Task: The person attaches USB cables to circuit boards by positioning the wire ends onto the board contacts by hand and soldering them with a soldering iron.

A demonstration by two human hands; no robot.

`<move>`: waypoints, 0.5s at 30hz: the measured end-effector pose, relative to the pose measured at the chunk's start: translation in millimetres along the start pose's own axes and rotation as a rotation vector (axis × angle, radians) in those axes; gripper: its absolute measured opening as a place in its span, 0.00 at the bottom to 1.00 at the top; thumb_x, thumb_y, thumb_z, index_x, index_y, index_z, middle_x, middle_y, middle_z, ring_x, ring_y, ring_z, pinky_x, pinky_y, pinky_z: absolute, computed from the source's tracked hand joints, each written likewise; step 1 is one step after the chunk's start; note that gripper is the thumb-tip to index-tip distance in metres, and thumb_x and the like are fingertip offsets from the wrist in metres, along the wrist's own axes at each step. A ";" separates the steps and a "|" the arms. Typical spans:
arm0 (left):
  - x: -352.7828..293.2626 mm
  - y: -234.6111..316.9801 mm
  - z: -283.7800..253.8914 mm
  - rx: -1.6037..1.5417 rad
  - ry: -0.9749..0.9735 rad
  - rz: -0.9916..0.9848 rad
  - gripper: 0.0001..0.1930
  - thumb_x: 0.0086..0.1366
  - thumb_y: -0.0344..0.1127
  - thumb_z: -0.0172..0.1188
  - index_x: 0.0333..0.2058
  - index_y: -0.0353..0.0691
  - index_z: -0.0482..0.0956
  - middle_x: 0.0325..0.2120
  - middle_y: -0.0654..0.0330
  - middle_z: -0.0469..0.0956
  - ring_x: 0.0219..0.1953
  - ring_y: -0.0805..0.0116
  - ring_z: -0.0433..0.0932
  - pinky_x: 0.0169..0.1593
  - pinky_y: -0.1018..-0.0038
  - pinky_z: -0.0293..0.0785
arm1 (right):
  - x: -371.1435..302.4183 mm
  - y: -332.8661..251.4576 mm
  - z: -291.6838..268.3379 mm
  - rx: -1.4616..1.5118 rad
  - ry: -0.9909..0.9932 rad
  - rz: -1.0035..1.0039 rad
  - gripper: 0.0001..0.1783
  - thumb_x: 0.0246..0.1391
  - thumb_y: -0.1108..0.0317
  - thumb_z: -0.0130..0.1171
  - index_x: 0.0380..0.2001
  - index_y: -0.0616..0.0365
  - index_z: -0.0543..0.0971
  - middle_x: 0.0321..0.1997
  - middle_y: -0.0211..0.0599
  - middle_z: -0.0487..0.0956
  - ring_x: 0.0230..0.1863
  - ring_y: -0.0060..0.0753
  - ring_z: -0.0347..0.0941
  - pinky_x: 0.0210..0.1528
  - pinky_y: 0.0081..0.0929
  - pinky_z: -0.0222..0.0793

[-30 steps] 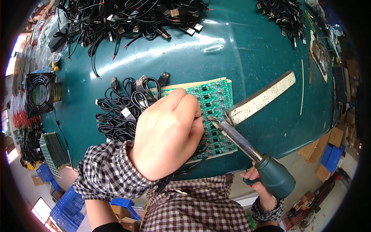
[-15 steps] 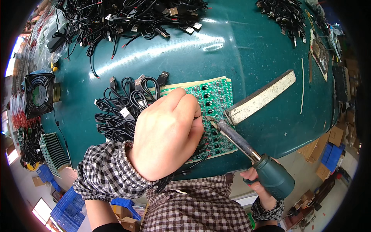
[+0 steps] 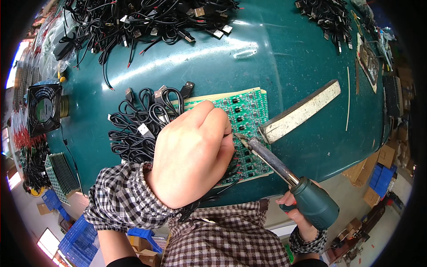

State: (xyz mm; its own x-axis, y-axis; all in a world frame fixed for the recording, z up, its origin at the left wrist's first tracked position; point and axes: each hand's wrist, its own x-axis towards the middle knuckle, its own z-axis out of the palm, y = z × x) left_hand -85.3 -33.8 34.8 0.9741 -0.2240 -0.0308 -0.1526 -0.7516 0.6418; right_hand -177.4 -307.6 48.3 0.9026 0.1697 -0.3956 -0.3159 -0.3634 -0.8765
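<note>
A green circuit board panel (image 3: 250, 109) with rows of small black parts lies on the table under my hands. My left hand (image 3: 189, 153) is closed over it, thumb and forefinger pinching a thin black cable end. Most of that cable is hidden by the hand. In my right hand (image 3: 303, 222) is a soldering iron (image 3: 316, 204), held by its dark green handle. Its tip touches or nearly touches the board right beside my left fingertips. Black USB cables (image 3: 133, 138) lie bundled to the left of the board, partly beneath my left hand.
A pale, worn metal bar (image 3: 302, 111) lies just right of the board. Large heaps of black cables (image 3: 151, 20) cover the far side, with a smaller heap (image 3: 327, 18) at far right. On the left stand a fan (image 3: 45, 109) and a row of green boards (image 3: 63, 175).
Almost nothing differs. The iron's tip has shifted very slightly toward my left fingertips; my left hand stays in place.
</note>
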 end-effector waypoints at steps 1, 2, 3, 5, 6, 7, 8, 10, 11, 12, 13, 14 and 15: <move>0.0 0.0 0.1 -0.001 0.001 0.000 0.08 0.50 0.23 0.64 0.25 0.39 0.72 0.23 0.61 0.69 0.22 0.68 0.74 0.26 0.74 0.70 | -0.1 0.5 -0.4 -0.009 -0.009 -0.003 0.22 0.41 0.53 0.74 0.38 0.54 0.84 0.38 0.33 0.83 0.33 0.37 0.79 0.38 0.34 0.74; 0.1 0.0 0.0 -0.001 0.000 0.000 0.08 0.50 0.23 0.64 0.25 0.39 0.72 0.23 0.61 0.69 0.22 0.68 0.74 0.26 0.74 0.70 | -0.1 0.3 -0.2 -0.009 -0.009 -0.003 0.22 0.41 0.53 0.74 0.38 0.54 0.84 0.38 0.33 0.83 0.33 0.37 0.79 0.38 0.34 0.74; 0.2 -0.1 -0.2 -0.001 0.002 0.003 0.08 0.50 0.23 0.64 0.25 0.39 0.72 0.23 0.61 0.69 0.22 0.67 0.74 0.26 0.74 0.70 | 0.0 -0.2 0.3 -0.001 -0.006 0.004 0.23 0.41 0.52 0.74 0.38 0.54 0.84 0.38 0.32 0.83 0.33 0.37 0.79 0.38 0.34 0.74; 0.2 0.0 -0.4 -0.001 0.003 0.006 0.08 0.50 0.23 0.64 0.25 0.39 0.72 0.23 0.61 0.69 0.22 0.67 0.74 0.26 0.74 0.70 | 0.3 -1.4 1.0 0.007 -0.003 0.011 0.23 0.41 0.52 0.74 0.38 0.54 0.84 0.37 0.32 0.83 0.33 0.37 0.79 0.39 0.34 0.74; 0.2 -0.3 0.1 -0.005 0.003 0.005 0.08 0.50 0.23 0.64 0.25 0.39 0.72 0.23 0.60 0.69 0.22 0.67 0.74 0.26 0.74 0.70 | 0.5 -2.2 1.4 0.007 -0.001 0.013 0.23 0.41 0.52 0.74 0.39 0.55 0.84 0.37 0.32 0.83 0.34 0.37 0.79 0.39 0.34 0.74; 0.3 -0.5 0.5 -0.008 0.004 0.004 0.08 0.50 0.23 0.64 0.25 0.39 0.72 0.23 0.60 0.69 0.22 0.67 0.74 0.26 0.74 0.70 | 0.6 -2.5 1.6 0.007 0.002 0.015 0.24 0.42 0.52 0.74 0.39 0.55 0.84 0.37 0.32 0.83 0.34 0.37 0.79 0.39 0.34 0.74; 0.4 -0.4 0.5 -0.009 0.003 0.004 0.08 0.50 0.23 0.64 0.25 0.39 0.72 0.23 0.60 0.69 0.22 0.67 0.74 0.26 0.74 0.70 | 0.3 -2.4 1.8 0.006 0.002 0.016 0.24 0.42 0.52 0.74 0.39 0.55 0.84 0.37 0.32 0.83 0.34 0.37 0.79 0.39 0.34 0.74; 0.3 0.5 -0.4 -0.005 -0.003 -0.002 0.08 0.50 0.23 0.64 0.25 0.38 0.72 0.23 0.60 0.69 0.22 0.67 0.74 0.26 0.74 0.70 | -0.2 -2.2 1.9 0.005 0.005 0.018 0.24 0.42 0.52 0.74 0.39 0.55 0.83 0.37 0.32 0.84 0.34 0.37 0.79 0.39 0.34 0.74; 0.2 0.4 -0.3 -0.005 -0.003 -0.002 0.08 0.50 0.23 0.64 0.25 0.38 0.72 0.23 0.60 0.69 0.22 0.67 0.74 0.26 0.74 0.70 | -0.2 -2.9 2.3 0.005 0.005 0.018 0.24 0.42 0.52 0.74 0.39 0.55 0.83 0.37 0.32 0.84 0.34 0.37 0.79 0.39 0.34 0.74; 0.2 0.1 -0.2 -0.003 -0.005 -0.001 0.08 0.50 0.23 0.64 0.25 0.38 0.72 0.23 0.60 0.69 0.22 0.67 0.74 0.26 0.74 0.71 | -0.2 -4.4 3.1 0.019 0.013 0.034 0.24 0.42 0.52 0.74 0.39 0.55 0.83 0.37 0.32 0.83 0.34 0.37 0.79 0.40 0.34 0.74; 0.2 -0.1 -0.1 -0.002 -0.006 -0.001 0.08 0.50 0.23 0.64 0.25 0.38 0.72 0.23 0.60 0.69 0.22 0.67 0.74 0.26 0.74 0.71 | -0.1 -5.2 3.5 0.033 0.020 0.051 0.23 0.42 0.52 0.74 0.39 0.55 0.84 0.37 0.32 0.83 0.34 0.38 0.79 0.40 0.35 0.74; 0.3 0.1 -0.4 -0.002 -0.007 -0.001 0.08 0.50 0.23 0.64 0.25 0.38 0.72 0.23 0.60 0.69 0.22 0.67 0.74 0.26 0.74 0.71 | 0.2 -4.6 3.3 0.033 0.020 0.051 0.23 0.42 0.52 0.74 0.39 0.55 0.84 0.37 0.32 0.83 0.34 0.38 0.79 0.40 0.35 0.74; 0.5 0.5 -1.0 0.000 -0.007 0.002 0.08 0.51 0.23 0.64 0.25 0.38 0.72 0.23 0.60 0.70 0.22 0.67 0.74 0.27 0.74 0.71 | 0.7 -3.5 2.7 0.019 0.018 0.042 0.23 0.42 0.52 0.74 0.38 0.55 0.84 0.37 0.32 0.83 0.34 0.38 0.79 0.40 0.35 0.74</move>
State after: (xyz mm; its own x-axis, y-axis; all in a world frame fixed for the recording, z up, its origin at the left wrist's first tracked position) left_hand -84.6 -33.7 35.8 0.9726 -0.2297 -0.0351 -0.1542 -0.7509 0.6421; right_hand -176.4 -303.7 50.4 0.8937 0.1381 -0.4269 -0.3586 -0.3520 -0.8646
